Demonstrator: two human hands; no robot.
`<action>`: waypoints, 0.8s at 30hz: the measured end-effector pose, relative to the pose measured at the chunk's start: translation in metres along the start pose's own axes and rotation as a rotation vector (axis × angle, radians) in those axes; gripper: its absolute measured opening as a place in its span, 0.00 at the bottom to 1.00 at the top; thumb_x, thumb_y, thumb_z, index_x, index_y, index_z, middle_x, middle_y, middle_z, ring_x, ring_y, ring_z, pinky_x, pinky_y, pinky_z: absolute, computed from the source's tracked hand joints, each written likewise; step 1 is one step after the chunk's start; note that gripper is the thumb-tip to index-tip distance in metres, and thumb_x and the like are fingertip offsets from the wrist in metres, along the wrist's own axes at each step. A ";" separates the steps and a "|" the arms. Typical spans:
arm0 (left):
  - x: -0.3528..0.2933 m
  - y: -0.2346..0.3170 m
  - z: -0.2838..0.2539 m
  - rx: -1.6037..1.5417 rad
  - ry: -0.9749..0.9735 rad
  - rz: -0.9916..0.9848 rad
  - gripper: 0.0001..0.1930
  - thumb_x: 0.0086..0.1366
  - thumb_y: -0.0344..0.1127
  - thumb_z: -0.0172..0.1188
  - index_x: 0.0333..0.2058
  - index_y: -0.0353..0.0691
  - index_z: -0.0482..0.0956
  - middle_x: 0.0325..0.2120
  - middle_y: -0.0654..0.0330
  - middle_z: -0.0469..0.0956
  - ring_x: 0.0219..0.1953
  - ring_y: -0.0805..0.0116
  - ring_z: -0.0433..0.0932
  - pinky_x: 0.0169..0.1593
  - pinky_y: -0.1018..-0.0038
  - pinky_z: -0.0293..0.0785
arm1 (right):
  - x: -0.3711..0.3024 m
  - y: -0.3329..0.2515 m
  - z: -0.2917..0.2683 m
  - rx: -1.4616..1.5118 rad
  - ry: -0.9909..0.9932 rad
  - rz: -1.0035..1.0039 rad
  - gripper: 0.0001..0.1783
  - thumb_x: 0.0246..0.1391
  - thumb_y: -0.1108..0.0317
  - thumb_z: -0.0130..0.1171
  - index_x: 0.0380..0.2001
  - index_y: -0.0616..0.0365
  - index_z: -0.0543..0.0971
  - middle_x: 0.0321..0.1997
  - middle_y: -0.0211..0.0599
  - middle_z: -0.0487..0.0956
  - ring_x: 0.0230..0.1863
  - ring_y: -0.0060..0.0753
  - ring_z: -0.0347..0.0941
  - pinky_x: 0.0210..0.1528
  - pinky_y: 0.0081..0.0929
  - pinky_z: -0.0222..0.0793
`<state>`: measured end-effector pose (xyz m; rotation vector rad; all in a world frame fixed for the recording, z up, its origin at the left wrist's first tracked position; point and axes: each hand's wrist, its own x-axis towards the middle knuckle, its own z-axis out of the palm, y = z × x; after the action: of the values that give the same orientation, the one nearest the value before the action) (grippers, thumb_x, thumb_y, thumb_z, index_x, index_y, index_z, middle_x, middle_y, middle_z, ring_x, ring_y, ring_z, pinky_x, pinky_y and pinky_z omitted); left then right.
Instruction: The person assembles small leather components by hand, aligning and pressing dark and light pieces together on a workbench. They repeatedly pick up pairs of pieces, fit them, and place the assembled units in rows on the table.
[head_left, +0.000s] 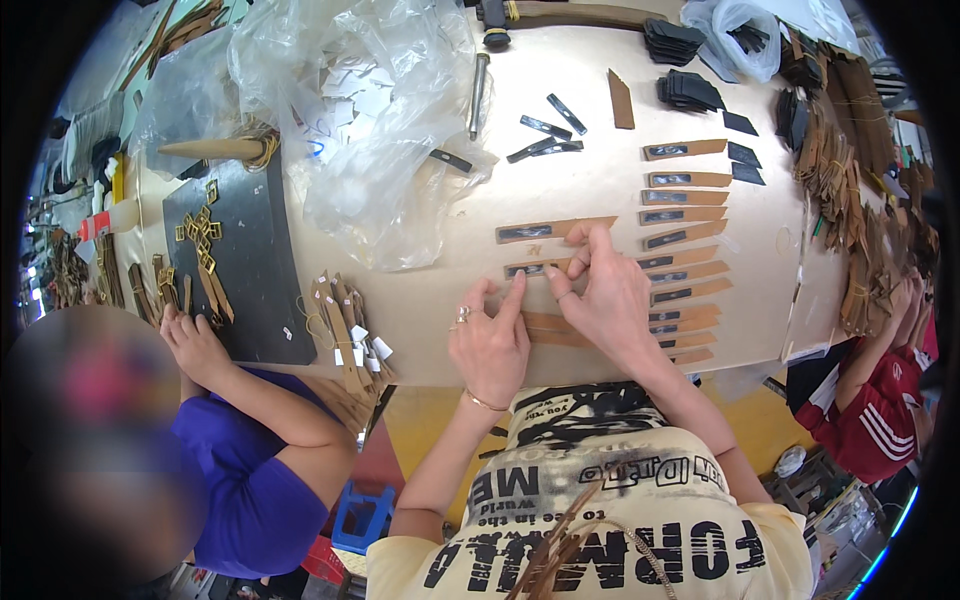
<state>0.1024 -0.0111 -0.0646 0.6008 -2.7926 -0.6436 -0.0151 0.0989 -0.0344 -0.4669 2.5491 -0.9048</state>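
A brown leather strip with a narrow black piece (pixel 526 270) on it lies between my hands. My left hand (pixel 488 335) has its index fingertip on the strip's lower edge, the other fingers curled. My right hand (pixel 608 295) pinches around the strip's right part, covering that end. Just above lies another brown strip (pixel 556 230) with a black piece; my right fingers partly overlap it. Below, one more brown strip (pixel 555 328) is partly hidden by my hands. A column of similar strips (pixel 684 213) lies right of my right hand.
Loose black pieces (pixel 545 127), a metal rod (pixel 480 95), a hammer (pixel 497 25) and plastic bags (pixel 370 150) lie farther back. Stacked black pieces (pixel 690 90) and strap bundles (pixel 848 190) are at right. At left, a co-worker's hand (pixel 198 345) is by a dark board (pixel 265 250) with buckles.
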 end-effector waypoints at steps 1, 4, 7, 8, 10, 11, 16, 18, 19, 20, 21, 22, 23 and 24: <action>0.000 0.000 0.000 0.007 0.003 0.001 0.27 0.49 0.22 0.63 0.49 0.54 0.84 0.41 0.57 0.74 0.29 0.63 0.75 0.29 0.68 0.71 | 0.000 0.000 -0.002 -0.016 -0.012 0.021 0.19 0.50 0.67 0.66 0.44 0.54 0.71 0.23 0.29 0.76 0.23 0.36 0.76 0.28 0.35 0.67; 0.000 0.001 -0.002 0.028 -0.011 -0.003 0.22 0.54 0.27 0.63 0.49 0.53 0.84 0.40 0.58 0.75 0.35 0.62 0.78 0.31 0.66 0.72 | 0.000 0.001 -0.008 0.000 -0.002 0.036 0.23 0.50 0.68 0.65 0.48 0.53 0.67 0.20 0.28 0.75 0.24 0.39 0.77 0.31 0.38 0.66; 0.001 0.003 -0.003 0.033 -0.033 -0.017 0.22 0.54 0.27 0.63 0.48 0.52 0.83 0.40 0.58 0.75 0.35 0.62 0.78 0.31 0.66 0.72 | -0.002 0.003 -0.011 -0.014 0.028 0.031 0.22 0.50 0.68 0.65 0.47 0.54 0.68 0.20 0.27 0.75 0.23 0.38 0.76 0.31 0.38 0.65; 0.002 0.003 -0.003 0.028 -0.038 -0.016 0.21 0.54 0.27 0.64 0.48 0.52 0.83 0.40 0.58 0.75 0.35 0.62 0.78 0.31 0.66 0.72 | -0.003 0.003 -0.012 -0.040 0.033 0.026 0.22 0.50 0.67 0.65 0.47 0.54 0.68 0.20 0.27 0.75 0.23 0.38 0.76 0.31 0.38 0.65; 0.003 0.004 -0.004 0.021 -0.058 -0.025 0.21 0.53 0.27 0.64 0.48 0.51 0.84 0.39 0.58 0.74 0.35 0.61 0.78 0.31 0.66 0.72 | -0.005 0.002 -0.011 -0.043 0.043 0.014 0.22 0.50 0.66 0.66 0.46 0.54 0.69 0.20 0.27 0.75 0.23 0.37 0.75 0.32 0.37 0.64; 0.004 0.004 -0.004 -0.002 -0.052 -0.029 0.21 0.53 0.26 0.64 0.47 0.50 0.84 0.39 0.58 0.74 0.35 0.61 0.78 0.31 0.66 0.72 | -0.005 0.001 -0.010 -0.020 0.047 0.006 0.21 0.51 0.65 0.66 0.46 0.54 0.69 0.20 0.27 0.75 0.23 0.36 0.75 0.32 0.37 0.64; 0.011 0.002 -0.008 -0.122 -0.036 -0.060 0.18 0.55 0.25 0.62 0.45 0.47 0.84 0.38 0.56 0.74 0.35 0.59 0.77 0.32 0.66 0.72 | 0.000 0.000 -0.009 -0.078 0.012 -0.020 0.15 0.52 0.64 0.66 0.40 0.54 0.74 0.24 0.28 0.76 0.26 0.34 0.75 0.35 0.35 0.63; 0.017 -0.001 -0.009 -0.299 -0.028 -0.127 0.17 0.56 0.23 0.60 0.44 0.45 0.83 0.38 0.55 0.73 0.35 0.58 0.77 0.34 0.66 0.73 | 0.001 0.001 -0.014 -0.113 0.041 -0.089 0.12 0.53 0.65 0.65 0.39 0.54 0.76 0.27 0.30 0.77 0.28 0.34 0.75 0.35 0.33 0.63; 0.020 -0.004 -0.009 -0.387 -0.023 -0.156 0.16 0.56 0.22 0.59 0.44 0.44 0.83 0.38 0.54 0.73 0.35 0.58 0.77 0.34 0.66 0.73 | 0.005 -0.002 -0.012 -0.067 0.074 -0.198 0.11 0.53 0.65 0.65 0.39 0.54 0.77 0.28 0.30 0.77 0.29 0.34 0.75 0.35 0.32 0.63; 0.025 -0.007 -0.010 -0.388 0.054 -0.135 0.16 0.57 0.21 0.58 0.43 0.43 0.83 0.38 0.54 0.74 0.35 0.58 0.77 0.35 0.67 0.74 | 0.012 -0.005 -0.008 -0.021 0.110 -0.308 0.10 0.53 0.66 0.64 0.38 0.54 0.78 0.29 0.31 0.77 0.29 0.33 0.75 0.34 0.30 0.62; 0.029 -0.011 -0.011 -0.390 0.132 -0.108 0.16 0.57 0.20 0.58 0.43 0.42 0.83 0.38 0.54 0.74 0.35 0.58 0.77 0.36 0.67 0.74 | 0.020 -0.009 -0.004 0.023 0.156 -0.418 0.09 0.54 0.66 0.64 0.38 0.55 0.79 0.30 0.32 0.77 0.30 0.33 0.75 0.34 0.28 0.62; 0.033 -0.014 -0.013 -0.395 0.210 -0.077 0.16 0.58 0.19 0.57 0.43 0.40 0.83 0.38 0.53 0.74 0.35 0.58 0.77 0.37 0.67 0.74 | 0.029 -0.014 0.003 -0.009 0.212 -0.510 0.09 0.53 0.67 0.64 0.38 0.55 0.79 0.31 0.33 0.77 0.30 0.32 0.75 0.34 0.28 0.62; 0.034 -0.015 -0.015 -0.406 0.218 -0.099 0.15 0.57 0.19 0.57 0.43 0.39 0.83 0.37 0.53 0.74 0.35 0.58 0.77 0.37 0.67 0.74 | 0.042 -0.021 0.014 -0.045 0.278 -0.603 0.10 0.52 0.68 0.63 0.39 0.55 0.79 0.32 0.33 0.77 0.31 0.32 0.75 0.33 0.27 0.61; 0.035 -0.017 -0.018 -0.418 0.230 -0.118 0.15 0.57 0.18 0.57 0.42 0.38 0.83 0.37 0.53 0.75 0.34 0.58 0.77 0.38 0.67 0.75 | 0.055 -0.028 0.024 -0.090 0.318 -0.685 0.10 0.52 0.70 0.62 0.39 0.55 0.79 0.33 0.34 0.77 0.31 0.32 0.75 0.33 0.26 0.60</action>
<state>0.0821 -0.0464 -0.0529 0.7000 -2.3269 -1.0704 -0.0469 0.0422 -0.0468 -1.3772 2.7528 -1.1603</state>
